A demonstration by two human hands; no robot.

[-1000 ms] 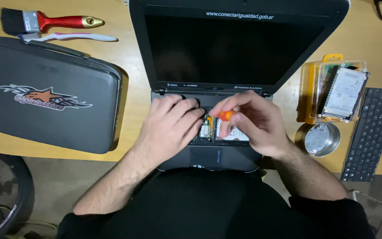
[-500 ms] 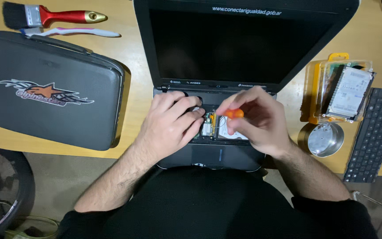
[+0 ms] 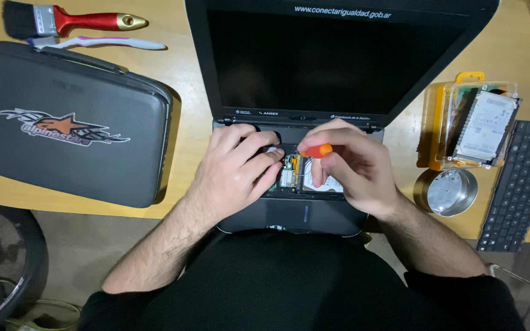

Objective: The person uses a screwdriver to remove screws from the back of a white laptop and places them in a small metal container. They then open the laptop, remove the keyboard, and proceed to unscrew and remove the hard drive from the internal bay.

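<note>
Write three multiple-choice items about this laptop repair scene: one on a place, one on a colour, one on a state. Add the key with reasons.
1. Where does the round shiny metal tin sit?
A. right of the open black laptop
B. on the grey zip case
C. beside the red-handled paintbrush

2. What colour is the small screwdriver handle in the right hand?
A. blue
B. orange
C. green

3. How is the laptop's keyboard area?
A. closed and complete
B. opened, inner parts bare
C. covered by cloth

Key: 1 A, the tin lies on the wooden table by the laptop's right edge. 2 B, the handle shows orange between the fingertips. 3 B, boards and a drive show beside the left hand.
</note>
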